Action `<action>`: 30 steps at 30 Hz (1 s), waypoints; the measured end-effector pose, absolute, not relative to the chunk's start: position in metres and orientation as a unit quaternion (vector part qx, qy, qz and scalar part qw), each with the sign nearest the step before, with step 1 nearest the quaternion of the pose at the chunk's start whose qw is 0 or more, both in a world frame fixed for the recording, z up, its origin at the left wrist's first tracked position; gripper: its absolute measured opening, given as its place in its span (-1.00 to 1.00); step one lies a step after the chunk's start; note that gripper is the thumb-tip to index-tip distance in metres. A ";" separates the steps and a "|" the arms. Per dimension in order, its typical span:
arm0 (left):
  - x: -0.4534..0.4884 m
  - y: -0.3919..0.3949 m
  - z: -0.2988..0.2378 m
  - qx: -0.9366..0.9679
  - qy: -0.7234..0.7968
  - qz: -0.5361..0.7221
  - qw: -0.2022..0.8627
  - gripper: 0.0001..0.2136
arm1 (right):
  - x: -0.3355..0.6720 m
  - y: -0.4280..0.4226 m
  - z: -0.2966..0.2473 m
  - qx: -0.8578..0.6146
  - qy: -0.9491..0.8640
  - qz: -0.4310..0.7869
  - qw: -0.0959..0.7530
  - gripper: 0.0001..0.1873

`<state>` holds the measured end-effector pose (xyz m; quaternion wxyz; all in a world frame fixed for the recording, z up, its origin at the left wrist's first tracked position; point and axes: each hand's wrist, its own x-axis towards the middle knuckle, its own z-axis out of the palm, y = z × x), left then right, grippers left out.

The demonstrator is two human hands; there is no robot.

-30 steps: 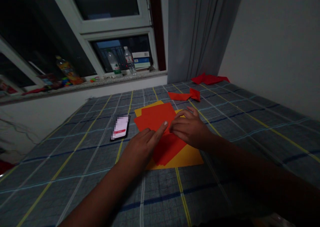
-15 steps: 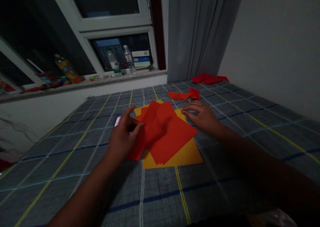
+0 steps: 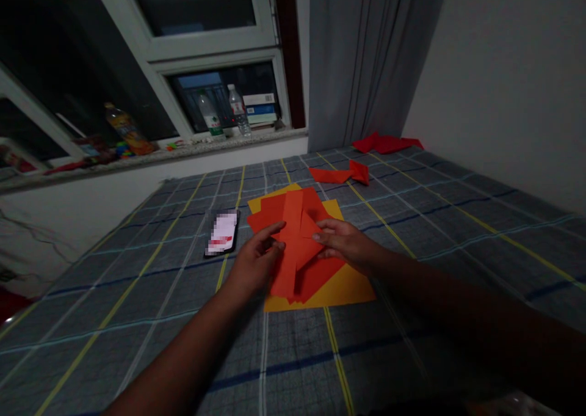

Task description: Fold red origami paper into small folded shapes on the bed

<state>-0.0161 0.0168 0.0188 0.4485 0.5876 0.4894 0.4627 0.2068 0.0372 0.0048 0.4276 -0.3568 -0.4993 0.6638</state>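
A folded orange-red paper (image 3: pixel 293 245), with a long flat strip on its left and a pointed triangular part on its right, is held over a pile of sheets. My left hand (image 3: pixel 256 260) pinches the left edge of the strip between thumb and fingers. At the triangle's right point, my right hand (image 3: pixel 345 242) is closed on the paper. Beneath lie flat orange-red sheets (image 3: pixel 315 198) and yellow sheets (image 3: pixel 341 294), partly covered by the folded paper and my hands.
A phone (image 3: pixel 222 233) with a lit screen lies left of the pile on the checked cloth (image 3: pixel 183 318). Farther back are a folded orange paper piece (image 3: pixel 332 175) and a red paper piece (image 3: pixel 387 143). Bottles (image 3: pixel 238 110) and boxes (image 3: pixel 260 109) stand on the windowsill.
The folded paper has turned more upright and moved right. My right hand has come in from the right and taken its triangular side. My left hand has moved right, uncovering the phone.
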 end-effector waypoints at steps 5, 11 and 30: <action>-0.012 0.015 0.015 0.595 0.480 0.429 0.480 -0.45 | 0.214 0.051 -0.006 -0.383 -0.526 0.619 0.440 -0.62; -0.022 0.023 0.017 0.781 0.467 0.328 0.254 -0.74 | 0.224 0.074 -0.016 -0.453 -0.664 0.426 0.416 -0.81; -0.013 0.044 -0.013 0.881 0.409 0.208 0.116 -0.83 | 0.215 0.056 -0.015 -0.285 -0.924 0.099 0.233 -0.72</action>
